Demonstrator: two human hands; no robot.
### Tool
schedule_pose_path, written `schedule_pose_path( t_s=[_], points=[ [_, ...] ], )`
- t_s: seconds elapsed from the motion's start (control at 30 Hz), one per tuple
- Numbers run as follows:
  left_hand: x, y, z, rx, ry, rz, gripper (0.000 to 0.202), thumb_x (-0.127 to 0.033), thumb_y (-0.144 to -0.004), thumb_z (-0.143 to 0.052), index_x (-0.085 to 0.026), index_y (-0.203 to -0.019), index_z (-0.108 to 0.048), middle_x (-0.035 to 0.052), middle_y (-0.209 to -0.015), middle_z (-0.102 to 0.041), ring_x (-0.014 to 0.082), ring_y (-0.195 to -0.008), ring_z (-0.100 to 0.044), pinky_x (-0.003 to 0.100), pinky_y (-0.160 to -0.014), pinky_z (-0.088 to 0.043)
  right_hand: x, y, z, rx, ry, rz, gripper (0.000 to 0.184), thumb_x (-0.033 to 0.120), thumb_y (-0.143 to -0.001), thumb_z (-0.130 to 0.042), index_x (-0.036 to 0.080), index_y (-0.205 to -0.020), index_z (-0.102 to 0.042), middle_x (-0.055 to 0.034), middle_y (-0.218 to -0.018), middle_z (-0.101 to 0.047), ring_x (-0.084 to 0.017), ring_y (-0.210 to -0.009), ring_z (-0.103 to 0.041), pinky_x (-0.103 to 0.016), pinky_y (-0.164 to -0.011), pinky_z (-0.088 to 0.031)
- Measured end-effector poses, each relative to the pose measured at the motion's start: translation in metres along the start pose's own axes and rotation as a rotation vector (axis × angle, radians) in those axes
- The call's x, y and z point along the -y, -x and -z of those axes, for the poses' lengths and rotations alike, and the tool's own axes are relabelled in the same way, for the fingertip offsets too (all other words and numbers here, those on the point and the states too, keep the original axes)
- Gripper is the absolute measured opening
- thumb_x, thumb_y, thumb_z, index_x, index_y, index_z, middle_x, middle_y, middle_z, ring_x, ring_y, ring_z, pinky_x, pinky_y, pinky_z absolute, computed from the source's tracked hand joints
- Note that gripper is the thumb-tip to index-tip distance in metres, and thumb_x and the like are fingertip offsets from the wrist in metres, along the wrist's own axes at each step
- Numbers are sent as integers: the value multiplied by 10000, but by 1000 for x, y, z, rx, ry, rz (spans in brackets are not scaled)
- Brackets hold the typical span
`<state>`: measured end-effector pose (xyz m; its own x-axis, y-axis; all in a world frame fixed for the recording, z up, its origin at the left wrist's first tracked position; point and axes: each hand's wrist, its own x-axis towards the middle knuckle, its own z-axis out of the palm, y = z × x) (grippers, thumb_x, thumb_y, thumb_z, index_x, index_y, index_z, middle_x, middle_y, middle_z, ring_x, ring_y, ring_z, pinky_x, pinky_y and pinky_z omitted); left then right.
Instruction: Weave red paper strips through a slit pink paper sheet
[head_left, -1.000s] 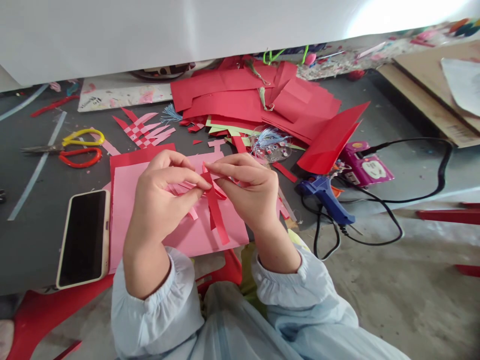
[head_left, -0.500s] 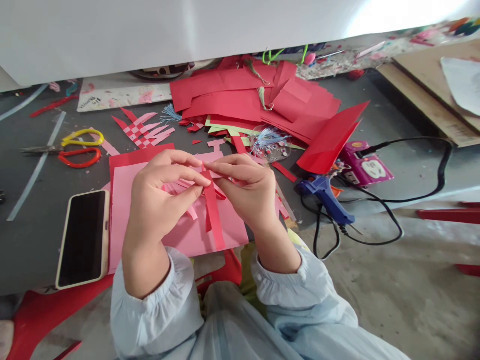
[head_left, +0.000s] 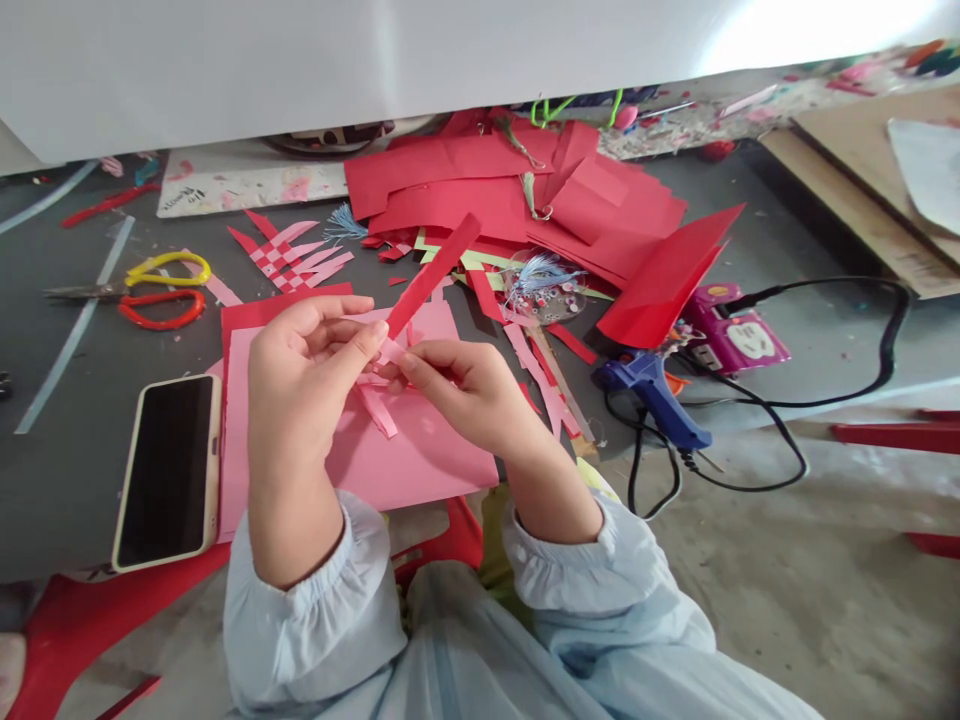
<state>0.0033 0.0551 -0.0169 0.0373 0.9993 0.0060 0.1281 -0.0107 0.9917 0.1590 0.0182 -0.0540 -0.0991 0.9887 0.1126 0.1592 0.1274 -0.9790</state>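
A red paper strip (head_left: 435, 272) rises up and to the right from between my hands. My left hand (head_left: 304, 365) pinches its lower end with the thumb. Crossing there is a short pink paper strip (head_left: 391, 351), and the thumb and fingers of my right hand (head_left: 465, 390) are closed on its right end. How the two strips join is hidden by the fingers. Below my hands, loose pink strips (head_left: 377, 412) lie on a pink paper sheet (head_left: 420, 455). A woven red-and-pink paper piece (head_left: 289, 258) lies beyond my left hand.
Scissors (head_left: 161, 290) and a phone (head_left: 166, 470) are on the left. At the back lies a pile of red paper (head_left: 465, 205). A blue glue gun (head_left: 660, 395) with a black cable and a purple box (head_left: 739, 325) are at the right.
The red strip, hanging down toward me before, now points up and away to the right. My right hand has turned and moved slightly lower, and a pink strip shows between my fingertips.
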Motion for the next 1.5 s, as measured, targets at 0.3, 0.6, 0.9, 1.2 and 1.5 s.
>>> schedule_pose_path(
  t_s=[0.3,0.6,0.9,1.2,1.5],
  points=[
    [-2,1,0,29,-2,50,309,-508,-869,-706,-200,-873,-727,31,-788,-738,162,-731,-726,258,-652,-607,4,-1,4,26,-99,-62,343,446,-969,-561,187,-845,-749,-23,-745,-740,-122,-702,-658,-256,-668,-516],
    [1,1,4,36,-51,66,175,-248,-736,-802,-232,-898,-740,7,-782,-715,149,-671,-696,250,-577,-586,5,2,5,215,-46,-94,276,316,-993,-503,191,-800,-655,3,-728,-712,-91,-620,-616,-237,-629,-485],
    [2,-1,1,-6,-96,-24,120,-214,-738,-769,-221,-826,-688,7,-832,-725,146,-758,-693,261,-691,-600,7,1,5,278,-138,-191,269,307,-969,-514,183,-764,-637,3,-682,-690,-92,-601,-620,-229,-588,-487],
    [-1,2,-3,33,-174,-51,76,-247,-761,-766,-244,-815,-713,1,-740,-706,146,-582,-653,249,-473,-514,0,-1,3,75,-84,-148,314,482,-880,-684,169,-849,-697,-22,-804,-716,-118,-703,-594,-253,-643,-459],
    [2,2,-1,-41,-156,-67,274,-450,-890,-680,-190,-844,-757,41,-779,-758,149,-708,-715,218,-622,-563,4,-3,-1,-136,-197,-186,240,366,-831,-690,161,-712,-651,23,-632,-582,-78,-583,-464,-233,-550,-369]
  ],
)
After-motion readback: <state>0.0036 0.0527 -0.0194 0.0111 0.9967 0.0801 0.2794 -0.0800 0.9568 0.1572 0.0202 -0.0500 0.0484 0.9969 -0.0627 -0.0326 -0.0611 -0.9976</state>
